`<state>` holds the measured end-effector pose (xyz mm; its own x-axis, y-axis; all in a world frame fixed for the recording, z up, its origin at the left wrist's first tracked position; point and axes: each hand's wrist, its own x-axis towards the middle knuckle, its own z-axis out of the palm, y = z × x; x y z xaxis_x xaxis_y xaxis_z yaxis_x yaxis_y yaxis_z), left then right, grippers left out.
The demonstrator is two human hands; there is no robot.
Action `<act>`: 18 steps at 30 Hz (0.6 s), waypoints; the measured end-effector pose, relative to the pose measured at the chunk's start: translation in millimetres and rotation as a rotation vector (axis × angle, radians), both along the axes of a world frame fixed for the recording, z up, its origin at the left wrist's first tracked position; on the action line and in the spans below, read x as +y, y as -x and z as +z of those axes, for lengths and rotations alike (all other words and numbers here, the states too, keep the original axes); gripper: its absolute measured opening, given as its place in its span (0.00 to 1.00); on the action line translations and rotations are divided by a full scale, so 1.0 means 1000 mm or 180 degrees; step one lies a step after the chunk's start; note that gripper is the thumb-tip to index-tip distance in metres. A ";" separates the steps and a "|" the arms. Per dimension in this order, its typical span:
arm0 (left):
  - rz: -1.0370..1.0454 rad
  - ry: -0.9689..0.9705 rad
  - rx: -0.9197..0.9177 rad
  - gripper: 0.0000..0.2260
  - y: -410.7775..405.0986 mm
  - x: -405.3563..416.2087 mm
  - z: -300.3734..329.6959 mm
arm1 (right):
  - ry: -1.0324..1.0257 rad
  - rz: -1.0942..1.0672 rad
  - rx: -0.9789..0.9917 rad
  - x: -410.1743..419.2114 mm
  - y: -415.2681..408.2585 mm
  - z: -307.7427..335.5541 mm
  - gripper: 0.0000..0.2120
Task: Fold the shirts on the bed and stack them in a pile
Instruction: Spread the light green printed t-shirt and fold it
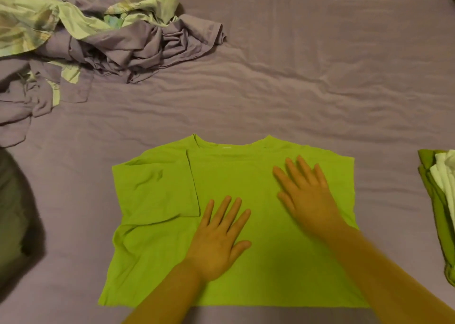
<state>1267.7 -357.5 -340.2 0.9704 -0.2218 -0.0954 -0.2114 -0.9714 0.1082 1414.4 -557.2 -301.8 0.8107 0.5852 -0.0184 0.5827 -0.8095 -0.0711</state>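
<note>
A lime green shirt (229, 225) lay flat on the bed (295, 89), sleeves tucked inward. The left hand (218, 244) and right hand (305, 193) pressed it, fingers spread, gripping nothing. Smoothing outward first would likely keep later folds crisp.

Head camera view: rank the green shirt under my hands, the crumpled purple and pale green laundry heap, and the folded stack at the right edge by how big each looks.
1. Green shirt, though nearest the camera.
2. Crumpled laundry heap, cut off by the frame, so unsure against the shirt.
3. Folded stack, also cut off.
</note>
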 end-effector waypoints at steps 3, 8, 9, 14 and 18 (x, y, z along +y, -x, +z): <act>-0.0073 0.0065 0.0040 0.28 0.009 0.015 0.000 | 0.0315 0.0162 0.0390 0.024 0.039 -0.024 0.27; -0.0056 -0.0213 -0.0022 0.30 0.006 0.064 0.007 | 0.0292 -0.0371 0.0549 0.067 0.077 -0.034 0.31; 0.0017 -0.0340 -0.0044 0.29 0.001 0.081 0.010 | 0.0275 -0.0345 0.0529 0.072 0.082 -0.035 0.31; 0.0699 -0.0883 -0.0179 0.29 -0.029 0.173 0.014 | 0.0174 -0.0277 0.0393 0.075 0.085 -0.041 0.31; 0.1767 -0.0675 0.0080 0.33 -0.027 0.192 0.005 | 0.0150 -0.0276 0.0382 0.077 0.085 -0.048 0.31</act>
<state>1294.4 -165.9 -335.4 0.9326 0.3446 -0.1067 0.3345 -0.9369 -0.1019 1328.9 -480.3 -350.2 0.8485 0.5092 -0.1440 0.5000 -0.8606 -0.0966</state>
